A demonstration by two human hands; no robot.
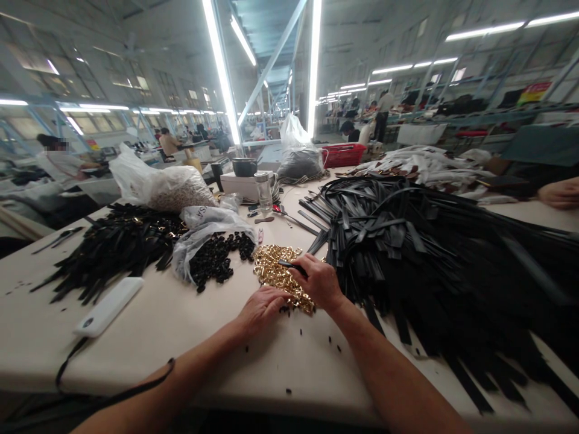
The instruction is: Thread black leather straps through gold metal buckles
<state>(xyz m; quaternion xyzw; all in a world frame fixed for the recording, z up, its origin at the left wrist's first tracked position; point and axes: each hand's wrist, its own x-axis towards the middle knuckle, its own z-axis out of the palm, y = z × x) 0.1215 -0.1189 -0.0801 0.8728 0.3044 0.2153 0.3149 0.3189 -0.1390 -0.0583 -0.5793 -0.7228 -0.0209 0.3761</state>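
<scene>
Gold metal buckles (pixel 275 265) lie heaped at the middle of the table. My right hand (pixel 319 280) is closed around a dark strap end (pixel 298 269), held over the heap's right side. At the heap's lower left edge rests my left hand (pixel 265 308), its fingers together and pointing right; whatever may be between its fingertips is too small to make out. Small black loops (pixel 217 256) spill from a clear plastic bag (pixel 185 241) left of the buckles. A large pile of black straps (pixel 380 235) covers the right side.
Finished-looking black straps with gold pieces (pixel 122 241) lie at the left, near a white device (pixel 108 307). Farther back stand a glass jar (pixel 263 191), a bulging plastic bag (pixel 181 187) and a red basket (pixel 344 155). Another person's hand (pixel 560 194) shows at the right edge.
</scene>
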